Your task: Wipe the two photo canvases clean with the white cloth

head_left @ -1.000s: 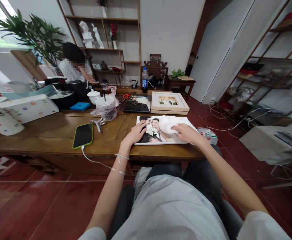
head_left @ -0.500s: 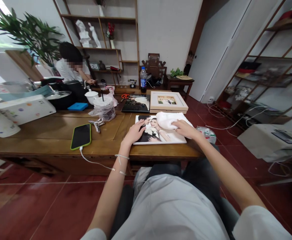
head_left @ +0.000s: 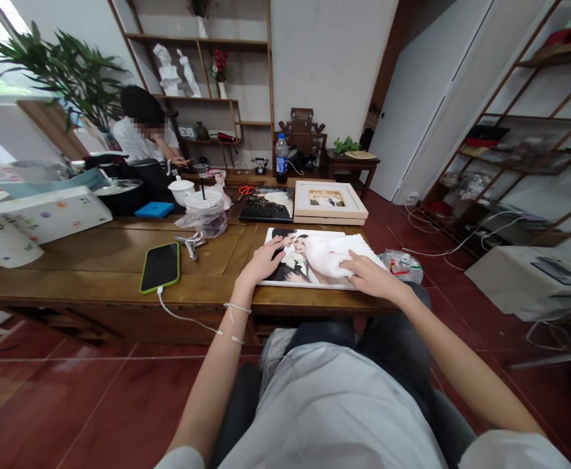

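On the wooden table before me lies a photo panel [head_left: 297, 273] with a white edge, printed with a picture of a couple. My left hand [head_left: 264, 262] rests on its left side, fingers stretched out across the print. A folded white cloth [head_left: 327, 253] covers much of the panel's right half. My right hand [head_left: 368, 273] grips the near right part of this cloth and presses it against the picture. Behind the panel are a framed photo [head_left: 331, 200] in a pale box-like frame and a dark photo album or panel [head_left: 269, 203].
A phone [head_left: 161, 268] on a white cable lies left, near a silver bracket-like object [head_left: 192, 245]. Behind them stand a bagged drink cup [head_left: 206, 210], a blue box [head_left: 154, 209] and a bottle [head_left: 281, 158]. A person [head_left: 146, 127] sits at the far left.
My right hand and the cloth have moved toward me and slightly right over the panel. My left hand stays nearly in place on the left side.
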The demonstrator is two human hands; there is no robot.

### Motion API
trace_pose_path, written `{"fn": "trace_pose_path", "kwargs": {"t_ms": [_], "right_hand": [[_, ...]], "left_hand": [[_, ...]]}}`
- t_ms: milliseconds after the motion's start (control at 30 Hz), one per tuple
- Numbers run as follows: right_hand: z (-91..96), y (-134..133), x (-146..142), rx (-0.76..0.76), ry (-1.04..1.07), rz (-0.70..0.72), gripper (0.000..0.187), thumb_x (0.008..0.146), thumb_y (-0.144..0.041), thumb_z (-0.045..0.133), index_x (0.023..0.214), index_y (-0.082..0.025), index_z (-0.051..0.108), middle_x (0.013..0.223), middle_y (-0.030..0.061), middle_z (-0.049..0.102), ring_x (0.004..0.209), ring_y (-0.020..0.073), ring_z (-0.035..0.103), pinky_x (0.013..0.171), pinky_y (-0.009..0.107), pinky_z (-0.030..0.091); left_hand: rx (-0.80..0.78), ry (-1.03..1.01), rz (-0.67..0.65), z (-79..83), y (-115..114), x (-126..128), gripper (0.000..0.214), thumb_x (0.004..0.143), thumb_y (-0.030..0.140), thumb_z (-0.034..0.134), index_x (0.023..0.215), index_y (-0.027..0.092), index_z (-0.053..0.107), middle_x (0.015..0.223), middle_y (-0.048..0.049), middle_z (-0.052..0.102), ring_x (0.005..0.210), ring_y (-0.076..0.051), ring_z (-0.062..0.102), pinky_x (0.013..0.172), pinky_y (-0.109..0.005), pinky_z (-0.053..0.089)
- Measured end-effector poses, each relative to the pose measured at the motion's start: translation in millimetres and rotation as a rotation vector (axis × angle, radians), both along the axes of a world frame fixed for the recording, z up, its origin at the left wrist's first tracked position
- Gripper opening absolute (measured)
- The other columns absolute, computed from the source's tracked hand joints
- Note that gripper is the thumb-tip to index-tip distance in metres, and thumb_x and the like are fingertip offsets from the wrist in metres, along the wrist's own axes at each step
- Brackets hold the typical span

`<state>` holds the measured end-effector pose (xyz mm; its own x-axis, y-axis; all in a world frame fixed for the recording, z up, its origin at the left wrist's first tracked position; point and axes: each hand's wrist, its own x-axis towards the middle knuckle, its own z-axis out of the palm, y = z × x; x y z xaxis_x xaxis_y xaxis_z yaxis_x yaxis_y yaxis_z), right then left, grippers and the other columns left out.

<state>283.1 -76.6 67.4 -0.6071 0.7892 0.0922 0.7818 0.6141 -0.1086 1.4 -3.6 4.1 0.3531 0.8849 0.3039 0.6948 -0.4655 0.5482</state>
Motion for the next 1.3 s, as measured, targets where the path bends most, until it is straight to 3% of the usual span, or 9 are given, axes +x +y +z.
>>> {"fn": "trace_pose_path", "kwargs": {"t_ms": [267, 400, 533, 767, 900, 1000, 1100, 1300], "right_hand": [[-3.9, 74.0, -10.9, 0.07, 0.063, -0.003, 0.049, 0.071, -0.004, 0.041, 0.114, -0.014, 0.061, 0.117, 0.0107, 0.063, 0.107, 0.0253, 0.055, 0.094, 0.038, 0.037], [-0.8, 83.4, -14.9, 0.08, 0.083, -0.021, 0.05, 0.07, -0.003, 0.04, 0.114, -0.013, 0.06, 0.12, 0.012, 0.062, 0.11, 0.0258, 0.053, 0.093, 0.037, 0.037], [1.0, 53.5, -19.3, 0.068, 0.064, 0.007, 0.047, 0.068, -0.003, 0.04, 0.108, -0.014, 0.063, 0.113, 0.0112, 0.065, 0.107, 0.0263, 0.054, 0.097, 0.041, 0.034], [12.8, -44.5, -22.4, -0.072, 0.018, 0.157, 0.047, 0.065, 0.0, 0.04, 0.1, -0.019, 0.065, 0.129, 0.0092, 0.055, 0.129, 0.0233, 0.038, 0.11, 0.043, 0.021], [18.0, -63.4, -18.7, -0.149, 0.003, 0.161, 0.044, 0.063, 0.0, 0.04, 0.093, -0.021, 0.066, 0.134, 0.0064, 0.051, 0.132, 0.0233, 0.033, 0.108, 0.042, 0.024], [17.0, -46.4, -14.0, -0.171, 0.034, 0.119, 0.042, 0.066, -0.002, 0.04, 0.095, -0.02, 0.064, 0.114, 0.0073, 0.064, 0.117, 0.0239, 0.049, 0.102, 0.041, 0.032], [11.9, -10.6, -11.5, -0.146, 0.094, 0.098, 0.035, 0.07, -0.006, 0.04, 0.092, -0.019, 0.064, 0.093, 0.0066, 0.068, 0.097, 0.0236, 0.058, 0.094, 0.04, 0.039], [1.7, 71.9, -18.7, -0.072, 0.253, 0.107, 0.04, 0.065, -0.007, 0.04, 0.096, -0.013, 0.065, 0.106, 0.0113, 0.067, 0.097, 0.0257, 0.057, 0.088, 0.036, 0.041]], "left_hand": [[-0.016, 0.019, -0.003, 1.6, -1.9, 2.4, 0.045, 0.091, 0.036, 0.037, 0.133, 0.021, 0.046, 0.145, -0.0098, 0.037, 0.137, -0.024, 0.028, 0.108, -0.046, 0.027], [-0.024, 0.037, -0.003, 1.3, -1.4, 2.5, 0.045, 0.091, 0.037, 0.038, 0.133, 0.023, 0.046, 0.146, -0.0089, 0.036, 0.137, -0.024, 0.028, 0.108, -0.046, 0.027], [-0.015, 0.025, 0.007, 0.7, -1.9, 3.4, 0.044, 0.091, 0.035, 0.037, 0.133, 0.023, 0.045, 0.146, -0.0095, 0.037, 0.137, -0.023, 0.028, 0.108, -0.047, 0.027], [-0.022, 0.019, 0.014, 0.9, -3.8, 3.8, 0.045, 0.091, 0.035, 0.037, 0.134, 0.023, 0.044, 0.146, -0.0094, 0.036, 0.137, -0.023, 0.027, 0.109, -0.046, 0.025], [-0.021, 0.042, -0.001, 1.4, -3.8, 3.1, 0.046, 0.092, 0.035, 0.037, 0.135, 0.022, 0.042, 0.147, -0.0094, 0.035, 0.138, -0.022, 0.026, 0.109, -0.045, 0.024], [-0.016, 0.053, -0.002, 1.8, -3.7, 2.7, 0.046, 0.092, 0.034, 0.036, 0.135, 0.019, 0.043, 0.146, -0.0108, 0.035, 0.138, -0.022, 0.026, 0.11, -0.043, 0.025], [-0.013, 0.051, -0.004, 3.1, -4.5, 2.8, 0.045, 0.092, 0.034, 0.037, 0.134, 0.018, 0.044, 0.146, -0.0111, 0.036, 0.138, -0.022, 0.027, 0.109, -0.044, 0.025], [-0.009, 0.067, 0.001, 6.8, -6.7, 3.8, 0.043, 0.092, 0.031, 0.037, 0.133, 0.021, 0.045, 0.146, -0.0097, 0.036, 0.137, -0.022, 0.029, 0.109, -0.044, 0.027]]}}
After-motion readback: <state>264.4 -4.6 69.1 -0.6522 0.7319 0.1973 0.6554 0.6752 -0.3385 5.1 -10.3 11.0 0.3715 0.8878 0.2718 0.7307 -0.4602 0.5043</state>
